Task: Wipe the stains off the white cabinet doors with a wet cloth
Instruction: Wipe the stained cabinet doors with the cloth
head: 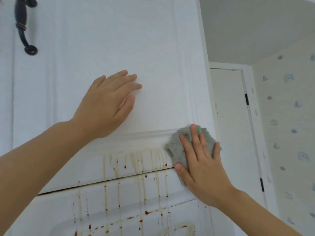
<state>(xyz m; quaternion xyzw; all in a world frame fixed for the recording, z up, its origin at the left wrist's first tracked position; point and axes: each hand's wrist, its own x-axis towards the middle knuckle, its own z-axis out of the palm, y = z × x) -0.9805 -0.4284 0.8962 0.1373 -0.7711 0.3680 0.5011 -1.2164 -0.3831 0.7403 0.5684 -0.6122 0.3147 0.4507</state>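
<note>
Grey cloth [177, 147]: fluffy, with a small green tag at its upper edge; pressed flat against the lower right corner of the upper cabinet door [105, 48], just above the seam between the two doors
Right hand [200, 160]: laid over the cloth, fingers spread wide and flat on it, thumb pointing left along the seam; it presses rather than pinches the cloth
Left hand [105, 106]: palm flat on the upper door's inset panel, fingers loosely together, holding nothing; well apart from the cloth
Stains [136, 164]: brown drips and streaks along the bottom rail of the upper door, just left of the cloth; they run on across the seam
Lower cabinet door [119, 210]: heavily streaked and spotted with the same brown; possibly a smeared patch near the bottom edge, too blurred to be sure
Handle [23, 26]: dark metal, upper left
Background: a white room door [230, 116] and patterned wallpaper [289, 116] at right
</note>
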